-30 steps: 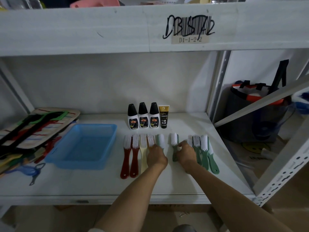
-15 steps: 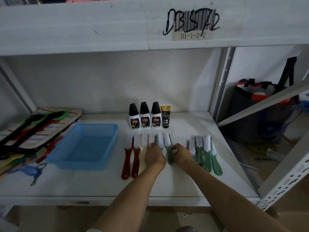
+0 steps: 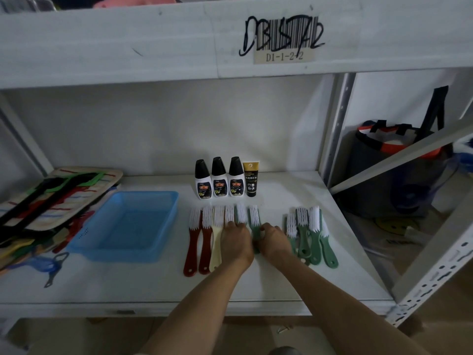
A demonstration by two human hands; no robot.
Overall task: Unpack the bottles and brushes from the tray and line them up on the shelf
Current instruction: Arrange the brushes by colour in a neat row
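Here, white shelf (image 3: 294, 285), blue tray (image 3: 122, 249), barcode label (image 3: 282, 44) overhead

On the shelf (image 3: 294, 285), bottles (image 3: 219, 179) stand behind the brushes (image 3: 217, 226) (tray (image 3: 84, 242) to their left)

I'm getting a dim, bluish, soft feed; white metal shelf (image 3: 294, 285) shadowed beyond my fingertips, edges bowing with wide-angle distortion.

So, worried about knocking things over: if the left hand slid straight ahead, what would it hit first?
Probably the white bristles of the green-handled brush under the left hand's fingertips; further on, the black-capped white bottles.
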